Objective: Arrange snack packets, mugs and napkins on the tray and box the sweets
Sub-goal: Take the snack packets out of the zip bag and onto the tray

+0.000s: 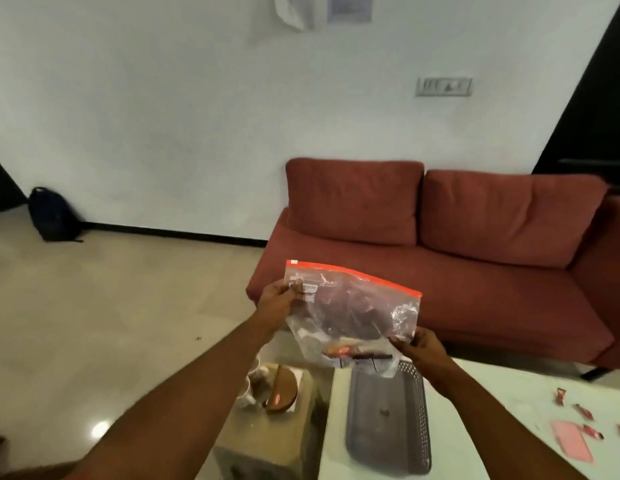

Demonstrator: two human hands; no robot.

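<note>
I hold a clear zip bag (353, 306) with a red seal strip up in the air above the table's far edge. My left hand (275, 303) pinches its upper left side, and my right hand (417, 344) pinches its lower right corner. A few small items lie bunched in the bag's bottom. Below it sits a grey perforated tray (388, 420) on the white table (492, 410). Several red wrapped sweets (584, 412) lie at the table's right beside a pink flat piece (571, 441).
A cardboard box (267, 441) stands left of the table, holding a round wooden piece (281, 393) and pale items. A red sofa (440, 258) runs behind the table. A dark backpack (52, 214) leans on the far wall.
</note>
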